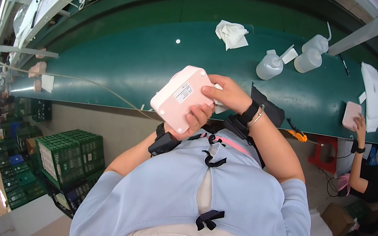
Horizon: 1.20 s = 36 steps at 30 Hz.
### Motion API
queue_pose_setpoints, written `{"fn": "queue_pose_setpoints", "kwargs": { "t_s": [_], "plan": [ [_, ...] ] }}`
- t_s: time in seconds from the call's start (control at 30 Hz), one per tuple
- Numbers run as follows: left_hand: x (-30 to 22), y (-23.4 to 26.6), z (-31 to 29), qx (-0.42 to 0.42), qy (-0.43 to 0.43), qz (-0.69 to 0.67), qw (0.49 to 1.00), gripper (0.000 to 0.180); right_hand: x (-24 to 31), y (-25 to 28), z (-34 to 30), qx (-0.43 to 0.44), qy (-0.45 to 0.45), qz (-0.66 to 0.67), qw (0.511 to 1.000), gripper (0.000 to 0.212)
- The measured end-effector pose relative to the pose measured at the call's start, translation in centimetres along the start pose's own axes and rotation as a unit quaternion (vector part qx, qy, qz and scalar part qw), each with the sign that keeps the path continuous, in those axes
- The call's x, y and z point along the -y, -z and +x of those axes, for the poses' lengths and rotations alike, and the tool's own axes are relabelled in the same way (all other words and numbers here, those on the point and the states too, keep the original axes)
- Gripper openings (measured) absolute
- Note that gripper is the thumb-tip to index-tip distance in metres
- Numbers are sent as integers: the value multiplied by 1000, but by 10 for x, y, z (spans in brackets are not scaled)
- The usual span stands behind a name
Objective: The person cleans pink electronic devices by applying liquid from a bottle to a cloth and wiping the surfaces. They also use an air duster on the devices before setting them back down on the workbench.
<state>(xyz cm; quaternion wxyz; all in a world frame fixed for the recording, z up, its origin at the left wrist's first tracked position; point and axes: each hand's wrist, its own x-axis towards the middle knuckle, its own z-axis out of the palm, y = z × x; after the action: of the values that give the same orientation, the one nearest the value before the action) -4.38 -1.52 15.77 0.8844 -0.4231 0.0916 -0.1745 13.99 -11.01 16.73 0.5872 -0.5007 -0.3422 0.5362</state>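
Observation:
A pale pink box-shaped device (174, 101) is tilted up at the near edge of the green table, its underside with small round white feet and a white printed label facing me. My left hand (194, 120) holds it from below, fingers curled over its lower right edge. My right hand (229, 95) is at the device's upper right side, the thumb pressed toward its edge. Bunched in the right hand's curled fingers is a piece of white cloth or tissue (220, 107), partly hidden. Both wrists wear black bands with black boxes.
A crumpled white cloth (231, 35) and translucent bottles (270, 65) stand farther back on the green table (125, 55). A black pouch (269, 105) and an orange-handled tool (298, 135) lie right of me. Green crates (68, 154) are stacked lower left. A co-worker's hand (360, 125) touches another pink device.

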Motion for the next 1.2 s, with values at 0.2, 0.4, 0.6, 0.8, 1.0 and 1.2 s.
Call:
{"fn": "queue_pose_setpoints", "kwargs": {
  "t_s": [0.2,0.4,0.6,0.8,1.0,1.2],
  "plan": [
    [29,-41,-8,-146,-151,442,872,81,17,12,-7,34,-60,59,996,41],
    [31,-37,-12,-50,-147,485,861,94,37,17,-14,-102,-42,-6,994,29],
    [29,-30,-20,-92,-202,475,851,87,78,-26,-25,-99,170,-288,937,36],
    [31,-22,-27,-73,-245,432,865,74,59,-37,-39,38,298,-539,787,60],
    [24,-28,-22,-72,-245,334,908,70,46,-41,-53,74,253,-487,833,66],
    [26,-39,-15,-113,-267,375,881,65,55,-22,-29,146,173,-282,932,51]
  ]
}}
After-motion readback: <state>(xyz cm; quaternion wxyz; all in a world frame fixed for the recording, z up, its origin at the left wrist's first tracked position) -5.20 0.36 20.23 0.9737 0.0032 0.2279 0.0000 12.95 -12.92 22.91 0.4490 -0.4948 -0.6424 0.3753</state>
